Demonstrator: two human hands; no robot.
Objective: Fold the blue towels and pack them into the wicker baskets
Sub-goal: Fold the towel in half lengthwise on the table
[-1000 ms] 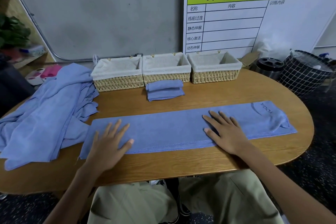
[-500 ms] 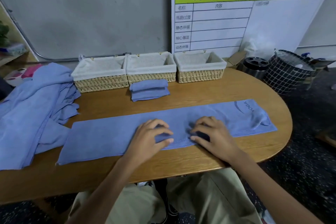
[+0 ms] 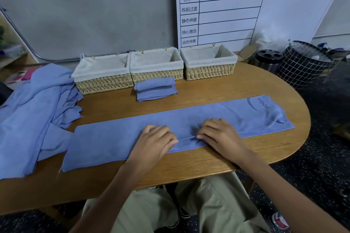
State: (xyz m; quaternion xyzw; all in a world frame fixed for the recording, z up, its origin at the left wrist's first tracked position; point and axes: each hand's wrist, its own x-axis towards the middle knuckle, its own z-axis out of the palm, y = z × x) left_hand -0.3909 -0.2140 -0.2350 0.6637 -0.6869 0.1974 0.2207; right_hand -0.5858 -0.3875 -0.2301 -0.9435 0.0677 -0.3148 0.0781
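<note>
A long blue towel (image 3: 217, 117), folded into a strip, lies across the wooden table (image 3: 227, 159), its YOGA print at the right end. My left hand (image 3: 155, 140) and my right hand (image 3: 219, 134) sit side by side at the strip's middle, fingers curled and pinching its near hem. A small folded blue towel (image 3: 155, 90) rests in front of the middle wicker basket (image 3: 157, 66). The left basket (image 3: 103, 74) and right basket (image 3: 208, 63) flank it; all three show only their white liners.
A heap of unfolded blue towels (image 3: 32, 111) covers the table's left end. Behind the baskets a whiteboard (image 3: 255, 5) leans on the wall. A black grid bin (image 3: 303, 64) and a steel canister (image 3: 268, 59) stand off the table's right.
Both hands came together from flat, spread positions to the strip's middle and curled onto its near hem. The camera view shifted closer and to the right.
</note>
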